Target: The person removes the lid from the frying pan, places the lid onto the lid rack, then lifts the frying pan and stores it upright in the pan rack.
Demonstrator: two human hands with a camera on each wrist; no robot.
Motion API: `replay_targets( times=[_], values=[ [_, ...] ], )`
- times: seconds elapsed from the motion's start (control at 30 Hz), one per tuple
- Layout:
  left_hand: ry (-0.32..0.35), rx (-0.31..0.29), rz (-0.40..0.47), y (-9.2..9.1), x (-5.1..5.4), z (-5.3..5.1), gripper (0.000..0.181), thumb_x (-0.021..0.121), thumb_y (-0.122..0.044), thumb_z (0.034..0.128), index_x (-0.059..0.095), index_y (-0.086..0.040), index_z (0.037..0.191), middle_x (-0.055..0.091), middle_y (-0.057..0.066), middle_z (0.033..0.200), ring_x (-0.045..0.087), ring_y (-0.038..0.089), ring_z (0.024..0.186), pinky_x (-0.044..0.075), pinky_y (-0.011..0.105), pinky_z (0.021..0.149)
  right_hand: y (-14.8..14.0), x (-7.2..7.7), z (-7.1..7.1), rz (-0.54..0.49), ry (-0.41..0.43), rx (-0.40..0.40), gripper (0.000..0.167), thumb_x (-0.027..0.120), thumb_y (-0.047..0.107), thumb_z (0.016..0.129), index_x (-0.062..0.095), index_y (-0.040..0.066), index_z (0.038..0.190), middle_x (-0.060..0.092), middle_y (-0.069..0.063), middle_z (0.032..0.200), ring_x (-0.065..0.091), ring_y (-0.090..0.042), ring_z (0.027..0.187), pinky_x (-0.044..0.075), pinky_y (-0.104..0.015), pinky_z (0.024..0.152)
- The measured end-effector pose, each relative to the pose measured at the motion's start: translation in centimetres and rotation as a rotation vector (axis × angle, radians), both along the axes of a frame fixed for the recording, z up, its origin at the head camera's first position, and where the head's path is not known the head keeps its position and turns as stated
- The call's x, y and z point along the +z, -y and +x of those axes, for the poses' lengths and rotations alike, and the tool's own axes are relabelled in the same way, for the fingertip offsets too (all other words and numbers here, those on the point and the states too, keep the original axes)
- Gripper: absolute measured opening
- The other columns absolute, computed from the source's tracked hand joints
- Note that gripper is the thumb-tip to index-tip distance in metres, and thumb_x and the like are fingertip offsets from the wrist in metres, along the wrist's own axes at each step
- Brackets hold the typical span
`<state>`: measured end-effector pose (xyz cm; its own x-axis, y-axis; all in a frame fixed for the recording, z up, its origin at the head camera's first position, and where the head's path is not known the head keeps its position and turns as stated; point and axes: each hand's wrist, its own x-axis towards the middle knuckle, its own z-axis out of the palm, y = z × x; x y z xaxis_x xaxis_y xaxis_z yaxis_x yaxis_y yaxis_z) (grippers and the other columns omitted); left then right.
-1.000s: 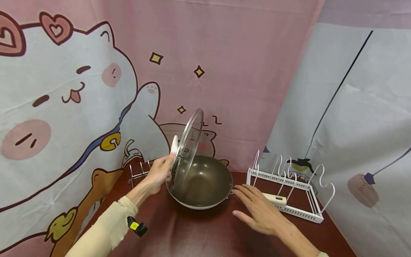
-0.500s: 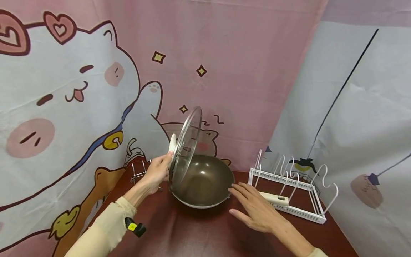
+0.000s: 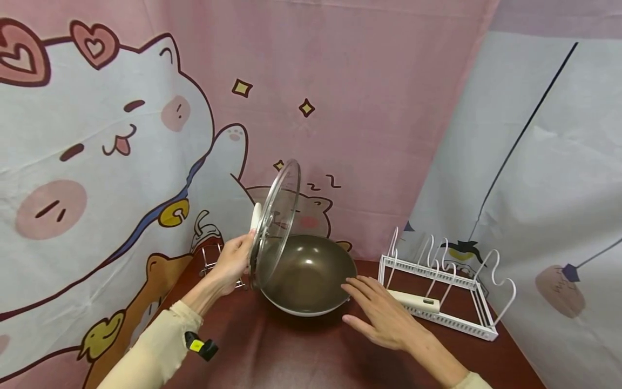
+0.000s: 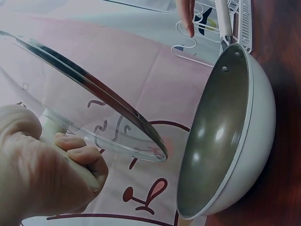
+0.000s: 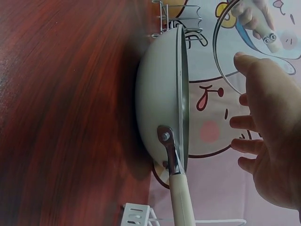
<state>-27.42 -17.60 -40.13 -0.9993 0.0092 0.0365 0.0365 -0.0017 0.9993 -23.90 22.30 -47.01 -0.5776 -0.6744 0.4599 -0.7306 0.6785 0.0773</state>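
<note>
My left hand (image 3: 234,262) grips the cream handle of a clear glass lid (image 3: 276,227) with a metal rim. The lid stands nearly upright over the left side of a wok (image 3: 311,275), clear of its rim in the left wrist view. Brown inside and pale outside, the wok rests on the table, its cream handle (image 5: 181,200) pointing right. Above that handle hovers my right hand (image 3: 381,313), fingers spread and holding nothing. From the head it hides the joint between handle and wok.
A white rack (image 3: 457,321) with upright wire dividers stands at the right, the wok handle's end reaching over its near left side. Behind the left hand is a small metal wire rack (image 3: 210,266). Printed cloth (image 3: 369,108) hangs behind the dark red table (image 3: 301,356).
The lid has moved slightly left with my left hand, away from the wok's middle. My right hand stays above the handle, shifting a little left relative to the wok.
</note>
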Motion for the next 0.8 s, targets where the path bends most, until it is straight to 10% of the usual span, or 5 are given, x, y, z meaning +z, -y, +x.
replay_targets(
  times=[0.37,0.8],
  values=[
    [-0.002,0.015,-0.011,0.8,0.1,0.8,0.056,0.045,-0.055,0.1201,0.07,-0.004,0.121,0.062,-0.007,0.074,0.056,0.008,0.062,0.052,0.026,0.058,0.9,-0.2,-0.6,-0.01,-0.011,0.045,0.067,0.075,0.053,0.106,0.062,0.011,0.157,0.067,-0.01,0.159,0.061,-0.037,0.152,-0.009,-0.019,0.14],
    [0.003,0.062,0.008,1.6,0.3,1.4,0.052,0.05,-0.057,0.1182,0.069,-0.01,0.109,0.054,-0.008,0.07,0.048,0.008,0.057,0.046,0.025,0.054,2.0,-0.4,-0.9,-0.011,0.019,0.041,0.066,0.071,0.053,0.109,0.06,0.013,0.16,0.065,-0.008,0.162,0.057,-0.036,0.156,0.033,-0.051,0.135]
  ],
)
